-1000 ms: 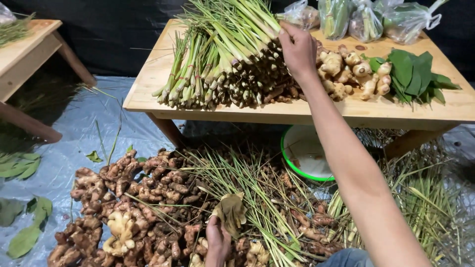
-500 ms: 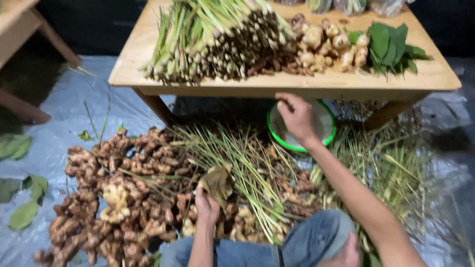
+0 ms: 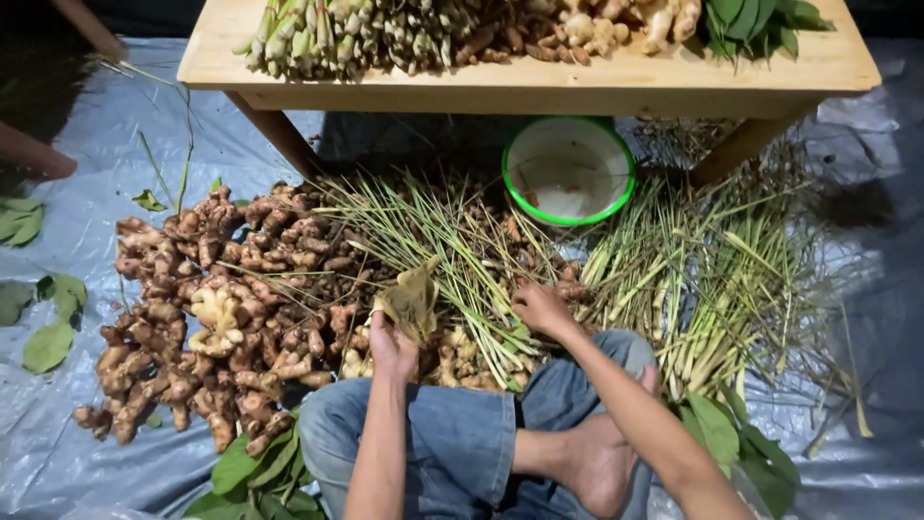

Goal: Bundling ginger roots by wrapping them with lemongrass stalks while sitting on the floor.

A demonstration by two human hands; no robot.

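My left hand (image 3: 392, 344) holds a crumpled tan cloth (image 3: 412, 300) above a heap of brown ginger-like roots (image 3: 221, 308) on the floor. My right hand (image 3: 542, 308) rests low on the pile of lemongrass stalks (image 3: 452, 250) in front of my knees, fingers curled over stalks and roots; whether it grips one I cannot tell. I sit cross-legged in blue jeans, one bare foot (image 3: 597, 462) showing.
A low wooden table (image 3: 539, 82) at the top carries trimmed lemongrass (image 3: 356, 34), pale roots (image 3: 616, 24) and green leaves (image 3: 760, 21). Under it stands a green-rimmed white bowl (image 3: 568, 173). More lemongrass (image 3: 722, 279) lies right. Loose leaves (image 3: 48, 337) sit on the grey tarp (image 3: 58, 462).
My right hand has come down from the tabletop, past the green bowl, to the lemongrass pile on the floor. The view tilted downward. The left hand kept hold of the cloth.
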